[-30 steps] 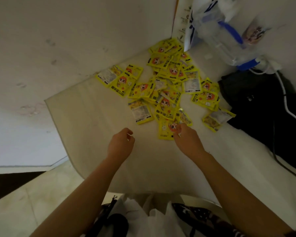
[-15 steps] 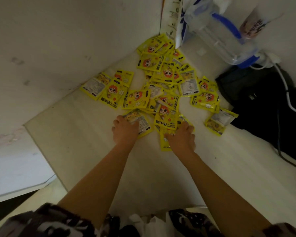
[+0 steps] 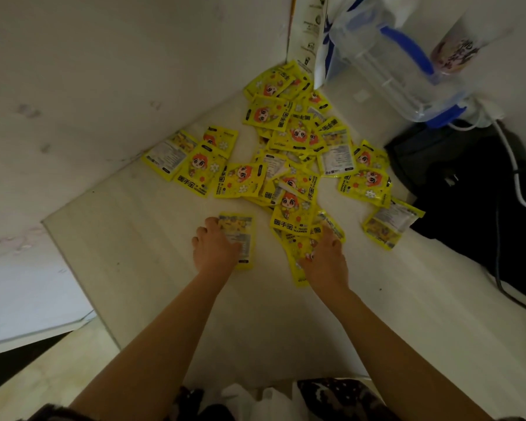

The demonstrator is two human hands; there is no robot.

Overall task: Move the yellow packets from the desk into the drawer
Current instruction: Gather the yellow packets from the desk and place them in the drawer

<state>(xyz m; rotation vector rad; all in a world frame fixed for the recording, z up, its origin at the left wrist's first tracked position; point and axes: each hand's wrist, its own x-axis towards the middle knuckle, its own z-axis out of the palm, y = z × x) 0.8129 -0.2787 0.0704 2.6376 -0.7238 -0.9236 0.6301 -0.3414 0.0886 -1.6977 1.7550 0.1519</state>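
Note:
Several yellow hand-warmer packets (image 3: pixel 298 147) lie scattered across the pale desk (image 3: pixel 140 238), piled toward the far corner by the wall. My left hand (image 3: pixel 214 247) rests flat on a single packet (image 3: pixel 243 235) lying face down, apart from the pile at its near-left edge. My right hand (image 3: pixel 325 256) presses on a packet (image 3: pixel 301 250) at the near edge of the pile, fingers curled over it. Whether either packet is lifted off the desk I cannot tell. No drawer is in view.
A black bag (image 3: pixel 468 192) with a white cable (image 3: pixel 516 177) fills the right side of the desk. A clear jug with blue trim (image 3: pixel 407 71) and a white paper bag (image 3: pixel 307 34) stand at the back. The desk's left edge drops to the floor (image 3: pixel 43 375).
Both hands have reached forward onto the pile's near edge. The left hand went from hovering shut to lying on a packet and has drawn it slightly nearer.

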